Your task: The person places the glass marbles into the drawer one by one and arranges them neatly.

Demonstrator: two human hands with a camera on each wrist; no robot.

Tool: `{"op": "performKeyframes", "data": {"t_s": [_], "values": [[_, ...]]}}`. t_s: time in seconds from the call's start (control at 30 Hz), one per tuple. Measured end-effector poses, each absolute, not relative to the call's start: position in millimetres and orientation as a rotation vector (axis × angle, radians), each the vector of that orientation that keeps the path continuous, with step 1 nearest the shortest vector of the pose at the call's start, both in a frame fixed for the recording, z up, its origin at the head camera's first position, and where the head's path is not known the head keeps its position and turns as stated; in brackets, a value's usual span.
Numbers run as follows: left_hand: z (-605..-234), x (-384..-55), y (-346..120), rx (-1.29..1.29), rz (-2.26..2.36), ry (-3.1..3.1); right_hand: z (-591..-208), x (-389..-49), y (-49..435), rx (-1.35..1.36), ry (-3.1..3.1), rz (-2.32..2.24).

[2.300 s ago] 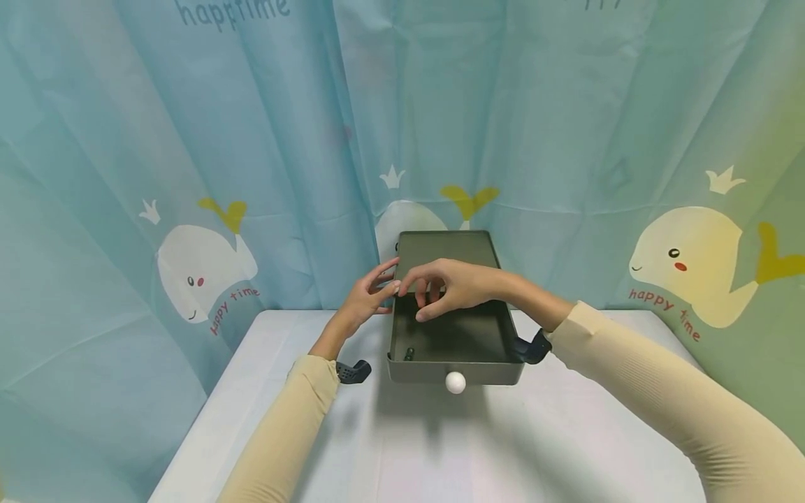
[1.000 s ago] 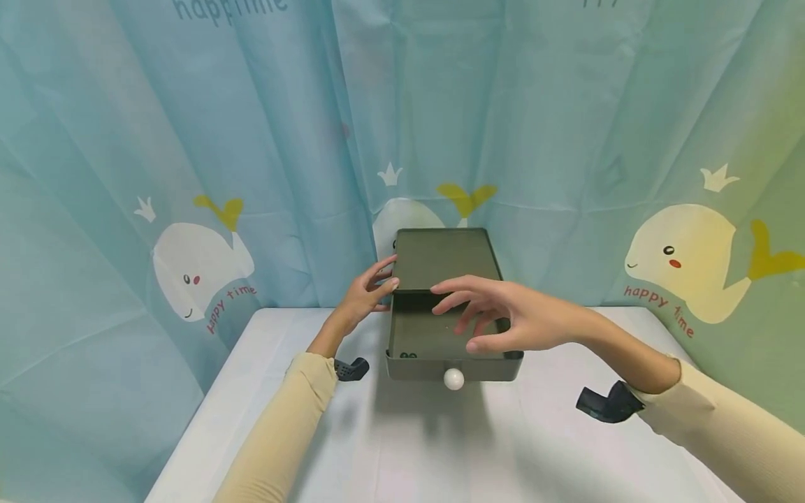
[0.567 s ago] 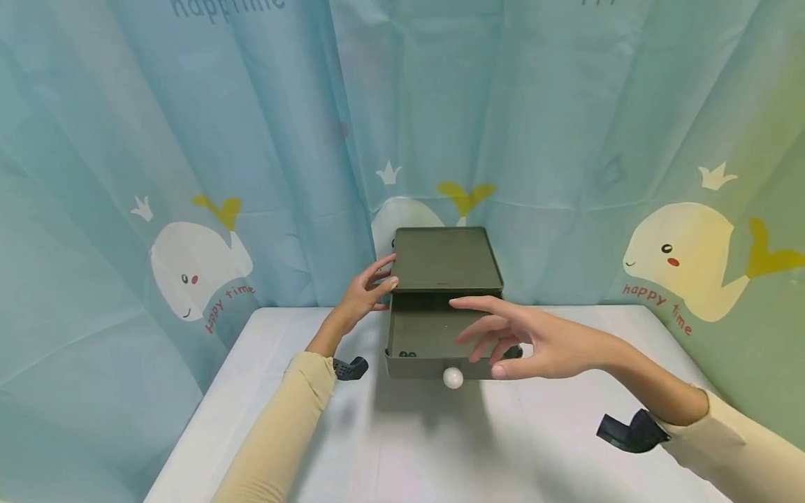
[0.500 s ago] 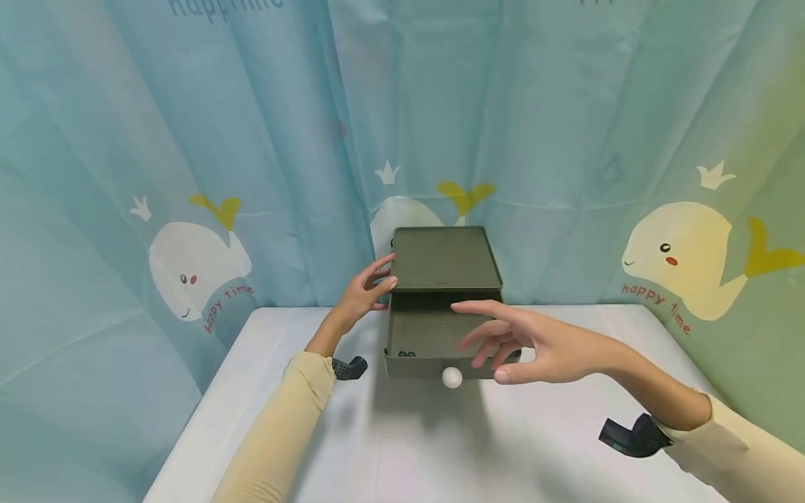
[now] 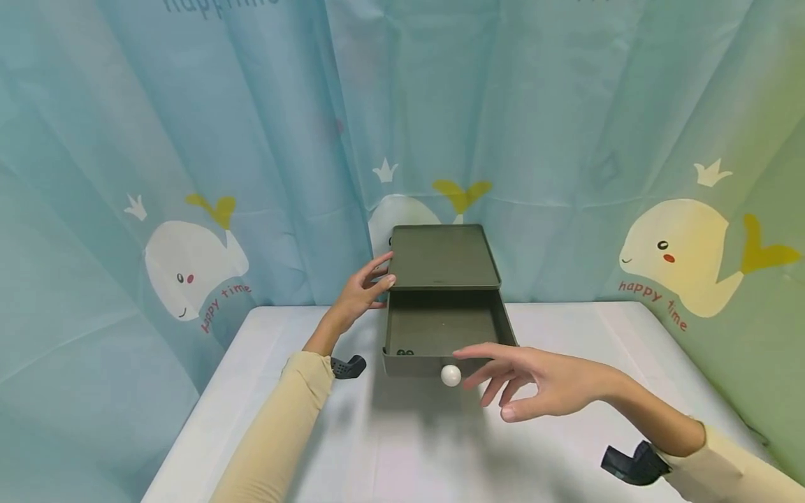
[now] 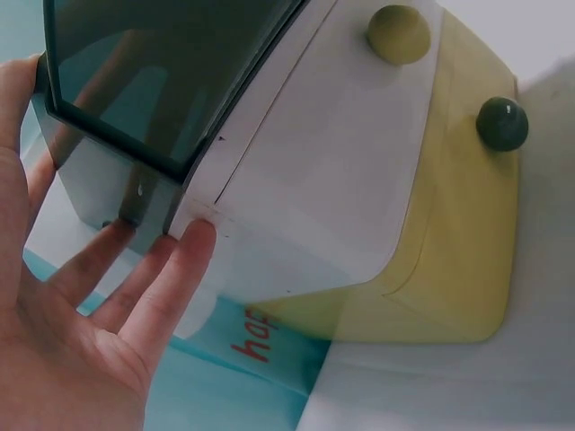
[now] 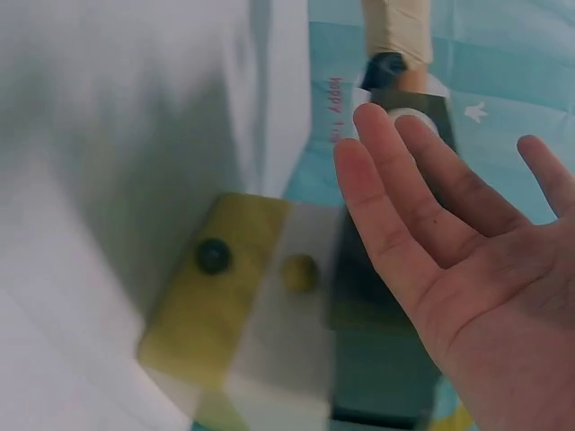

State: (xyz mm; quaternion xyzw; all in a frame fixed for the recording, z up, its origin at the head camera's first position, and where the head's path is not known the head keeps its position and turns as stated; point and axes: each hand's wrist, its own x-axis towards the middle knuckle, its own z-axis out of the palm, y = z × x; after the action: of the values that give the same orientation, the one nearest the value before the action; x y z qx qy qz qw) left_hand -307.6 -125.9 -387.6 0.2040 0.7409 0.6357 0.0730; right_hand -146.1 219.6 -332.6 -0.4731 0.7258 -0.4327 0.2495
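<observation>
A three-tier drawer unit stands at the back of the table, with its dark green top drawer pulled out. The white round knob is on the drawer's front. Two small dark round items lie in the drawer's front left corner. My left hand rests on the unit's left side, fingers extended, thumb by the upper edge. In the left wrist view its fingertips touch the dark green and white side walls. Holding nothing, my right hand hovers just right of the knob, fingers spread and slightly bent.
Below the open drawer are a white drawer with a yellow knob and a yellow drawer with a dark green knob. A white cloth covers the table. A blue whale-print curtain hangs behind.
My right hand has left the drawer's inside and come right and toward me, down to the knob, its fingers spreading. The left hand has stayed on the unit. The drawer remains pulled out.
</observation>
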Motion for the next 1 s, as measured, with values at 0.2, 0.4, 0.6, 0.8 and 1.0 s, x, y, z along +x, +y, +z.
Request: {"op": "performKeyframes", "data": {"t_s": [0.2,0.4,0.6,0.8,1.0], "values": [[-387.3,-308.4,-125.3,0.604,1.903,2.221,-356.9,-146.0,214.8,-1.243,1.934,-1.204],[-386.3,-307.2,-124.6,0.593,1.898,2.226,-372.0,-146.3,205.7,-1.256,1.904,-1.324],[-385.2,-306.7,-124.4,0.581,1.914,2.220,-384.9,-143.5,196.5,-1.255,1.954,-1.431],[-385.6,-307.0,-124.4,0.583,1.918,2.220,-395.1,-139.7,185.3,-1.238,2.043,-1.541],[-386.1,-307.4,-124.4,0.574,1.913,2.219,-402.5,-138.1,177.3,-1.228,2.181,-1.622]]}}
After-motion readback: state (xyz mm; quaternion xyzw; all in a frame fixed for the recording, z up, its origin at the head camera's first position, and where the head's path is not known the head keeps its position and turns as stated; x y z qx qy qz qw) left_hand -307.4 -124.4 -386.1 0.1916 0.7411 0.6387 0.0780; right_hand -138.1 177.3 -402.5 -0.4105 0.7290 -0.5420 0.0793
